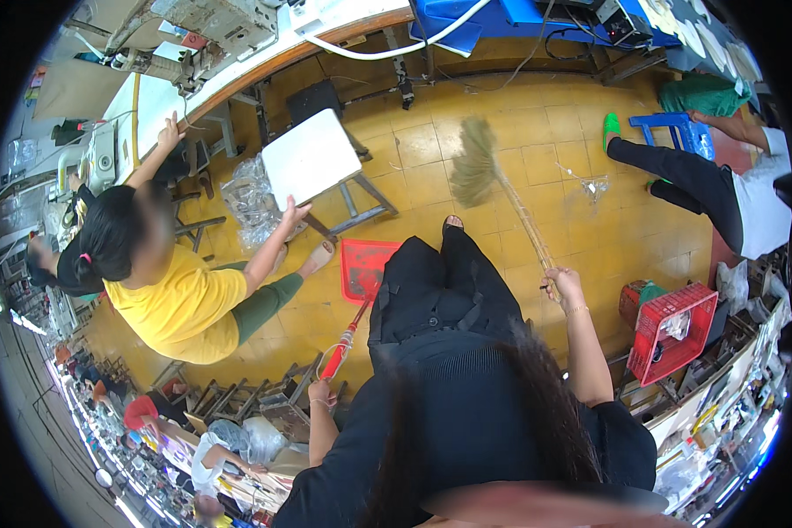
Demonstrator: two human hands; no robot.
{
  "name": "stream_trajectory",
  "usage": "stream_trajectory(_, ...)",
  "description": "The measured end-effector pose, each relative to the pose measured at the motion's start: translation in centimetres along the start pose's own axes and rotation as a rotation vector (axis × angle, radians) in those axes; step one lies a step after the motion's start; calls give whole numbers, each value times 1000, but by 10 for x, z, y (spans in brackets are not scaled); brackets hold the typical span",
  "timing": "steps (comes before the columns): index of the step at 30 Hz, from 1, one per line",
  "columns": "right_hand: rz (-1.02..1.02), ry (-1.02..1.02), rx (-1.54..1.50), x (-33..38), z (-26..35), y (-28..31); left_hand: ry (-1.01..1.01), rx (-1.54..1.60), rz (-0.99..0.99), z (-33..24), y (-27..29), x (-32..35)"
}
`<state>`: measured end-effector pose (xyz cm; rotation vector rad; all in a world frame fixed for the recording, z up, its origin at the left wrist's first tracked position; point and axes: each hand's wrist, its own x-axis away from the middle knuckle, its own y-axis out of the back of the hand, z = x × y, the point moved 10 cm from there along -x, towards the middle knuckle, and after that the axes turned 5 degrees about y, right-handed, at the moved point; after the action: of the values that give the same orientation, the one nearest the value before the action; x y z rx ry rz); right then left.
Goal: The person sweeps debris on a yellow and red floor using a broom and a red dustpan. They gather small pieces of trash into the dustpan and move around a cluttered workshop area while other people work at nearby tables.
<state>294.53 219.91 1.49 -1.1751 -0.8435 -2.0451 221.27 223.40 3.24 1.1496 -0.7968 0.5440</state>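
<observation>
Partly hidden by hair, the hands grip: right (561, 283) a broom (484, 172), left (319, 414) a dustpan (363, 268).

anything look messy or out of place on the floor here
Yes: a crumpled clear plastic bag lies loose on the yellow tiled floor beside the white stool, and a smaller plastic scrap sits beyond the broom.

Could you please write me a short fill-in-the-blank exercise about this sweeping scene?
1. The right hand grips the stick of a straw ____.
2. The left hand holds the long handle of a ____ dustpan.
3. A seated person in a ____ shirt touches the white stool.
Missing words: broom; red; yellow.
</observation>
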Motion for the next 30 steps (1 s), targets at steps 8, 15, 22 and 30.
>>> stream_trajectory(8,396,-106,-36,114,49,-70,97,101,-10,17,-30,27)
stream_trajectory(15,810,64,87,70,83,-197,174,211,49,67,-70,-7)
stream_trajectory(22,669,233,326,-85,87,-364,-29,339,290,78,-113,-24)
stream_trajectory(30,485,-38,-144,-108,5,-194,68,368,430,51,-92,-2)
